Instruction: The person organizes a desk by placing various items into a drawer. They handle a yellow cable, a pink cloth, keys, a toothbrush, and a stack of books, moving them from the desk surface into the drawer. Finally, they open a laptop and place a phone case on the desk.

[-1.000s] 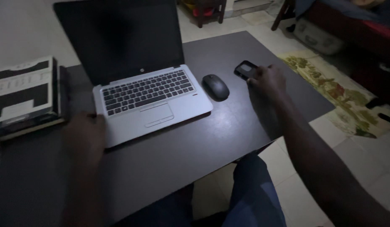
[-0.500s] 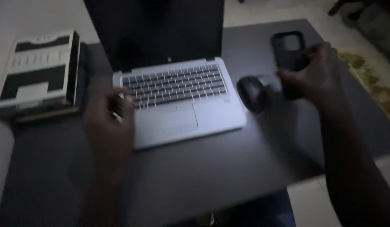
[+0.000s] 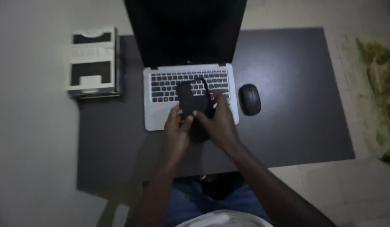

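Both hands hold a black phone point(image 3: 194, 107) above the open laptop point(image 3: 188, 86) on the dark desk point(image 3: 287, 84): the left hand point(image 3: 176, 132) pinches its lower left edge with narrowed fingers, while the right hand point(image 3: 220, 122) wraps its right side. A black mouse point(image 3: 249, 99) lies just beside the laptop, and a boxed book point(image 3: 94, 62) rests at the desk's far left corner. Should either grip loosen, the phone would likely drop onto the keyboard point(image 3: 188, 85) directly beneath it.
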